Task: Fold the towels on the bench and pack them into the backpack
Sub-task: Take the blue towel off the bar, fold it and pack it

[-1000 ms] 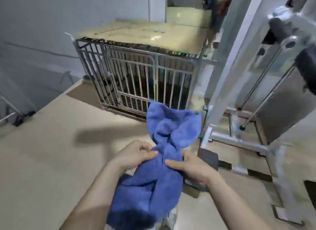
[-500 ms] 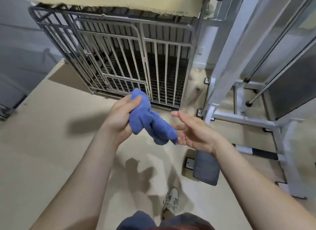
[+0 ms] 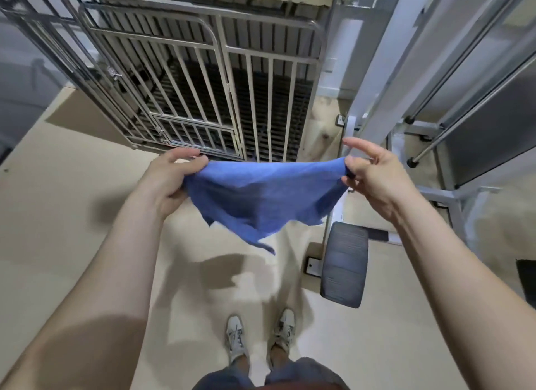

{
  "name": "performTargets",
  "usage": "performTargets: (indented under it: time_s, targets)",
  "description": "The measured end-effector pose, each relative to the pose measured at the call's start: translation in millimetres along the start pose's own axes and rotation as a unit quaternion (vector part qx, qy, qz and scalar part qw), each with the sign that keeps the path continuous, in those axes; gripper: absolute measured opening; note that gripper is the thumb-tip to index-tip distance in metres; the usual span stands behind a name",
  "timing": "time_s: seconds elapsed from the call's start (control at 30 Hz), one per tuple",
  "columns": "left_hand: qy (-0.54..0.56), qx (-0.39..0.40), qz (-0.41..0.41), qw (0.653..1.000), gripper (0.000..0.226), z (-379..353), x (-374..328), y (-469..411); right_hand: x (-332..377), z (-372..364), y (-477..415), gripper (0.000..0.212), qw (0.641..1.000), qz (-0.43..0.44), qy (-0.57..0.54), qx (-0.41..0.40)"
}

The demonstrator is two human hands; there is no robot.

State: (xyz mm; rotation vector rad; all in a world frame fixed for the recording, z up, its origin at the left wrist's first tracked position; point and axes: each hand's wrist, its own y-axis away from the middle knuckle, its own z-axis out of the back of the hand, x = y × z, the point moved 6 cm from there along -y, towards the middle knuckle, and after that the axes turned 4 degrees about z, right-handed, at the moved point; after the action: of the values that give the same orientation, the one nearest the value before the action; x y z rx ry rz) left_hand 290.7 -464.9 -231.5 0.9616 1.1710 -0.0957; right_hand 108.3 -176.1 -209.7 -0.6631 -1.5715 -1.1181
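Note:
A blue towel point(image 3: 261, 198) hangs spread out in the air at chest height, above the floor. My left hand point(image 3: 168, 180) pinches its left top corner. My right hand point(image 3: 368, 172) pinches its right top corner, index finger lifted. The top edge runs nearly taut between the hands and the lower part droops to a point in the middle. A dark padded bench end point(image 3: 343, 268) sits on the floor below and right of the towel. No backpack shows in this view.
A metal barred cage point(image 3: 203, 79) stands straight ahead with a board on top. A white gym machine frame point(image 3: 385, 79) with steel rods rises at the right. My two shoes point(image 3: 261, 337) stand on the beige floor below the towel.
The towel was bunched in my left hand; now both hands hold its corners and have pulled apart, spreading it open. The view has tilted down toward the floor.

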Motion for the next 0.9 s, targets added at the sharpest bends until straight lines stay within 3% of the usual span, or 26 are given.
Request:
performTargets:
  time_s: [0.1, 0.17, 0.23, 0.3, 0.33, 0.4, 0.47, 0.53, 0.63, 0.73, 0.77, 0.8, 0.87, 0.9]
  targets:
    - [-0.047, 0.114, 0.013, 0.992, 0.046, -3.0, -2.1, 8.7, 14.0, 12.7, -3.2, 0.028, 0.992, 0.023, 0.119, 0.029]
    - [-0.188, 0.1, 0.008, 0.977, 0.049, -1.3, 1.9, 13.2, 18.4, 24.5, -3.0, 0.028, 0.972, 0.047, 0.228, 0.025]
    - [-0.292, 0.058, -0.003, 0.955, 0.039, -1.4, 5.3, 15.4, 20.4, 31.9, 1.3, 0.032, 0.91, 0.093, 0.403, 0.018]
    - [-0.273, 0.022, -0.015, 0.962, 0.022, -3.3, 7.4, 18.0, 19.7, 35.3, 8.9, 0.034, 0.837, 0.156, 0.525, 0.002]
    - [-0.23, 0.006, -0.022, 0.973, 0.014, -4.0, 8.3, 20.3, 19.1, 38.2, 13.5, 0.033, 0.831, 0.176, 0.528, -0.014]
    - [-0.073, -0.024, -0.018, 0.997, 0.008, -3.7, 13.3, 25.9, 16.3, 49.7, 20.0, 0.026, 0.886, 0.158, 0.432, -0.052]
    - [0.085, -0.025, -0.007, 0.996, 0.009, -4.5, 18.4, 32.9, 9.1, 61.1, 22.1, 0.011, 0.97, 0.08, 0.219, -0.069]
    - [0.126, -0.002, -0.022, 0.992, 0.02, -7.9, 18.4, 38.0, -0.3, 62.2, 24.1, 0.008, 0.997, 0.0, 0.023, -0.075]
    - [-0.007, -0.007, -0.081, 0.997, 0.031, -14.9, 10.1, 48.7, -1.5, 66.4, 30.6, 0.011, 0.997, -0.011, -0.015, -0.081]
    - [-0.173, -0.062, -0.161, 0.97, 0.027, -11.2, -1.3, 61.4, 12.9, 71.2, 47.1, 0.02, 0.993, 0.049, 0.093, -0.05]
    - [-0.213, -0.075, -0.187, 0.956, 0.023, -10.2, -4.8, 67.1, 18.6, 73.3, 54.0, 0.026, 0.974, 0.082, 0.204, -0.049]
    - [-0.25, -0.088, -0.212, 0.941, 0.018, -10.6, -8.2, 73.4, 22.4, 74.1, 59.7, 0.03, 0.932, 0.117, 0.338, -0.053]
    - [-0.311, -0.103, -0.255, 0.91, 0.01, -14.8, -13.0, 86.4, 24.3, 67.5, 74.9, 0.022, 0.817, 0.185, 0.542, -0.063]
    - [-0.329, -0.107, -0.272, 0.898, 0.006, -17.0, -13.5, 92.3, 23.0, 63.9, 84.0, 0.017, 0.78, 0.209, 0.586, -0.067]
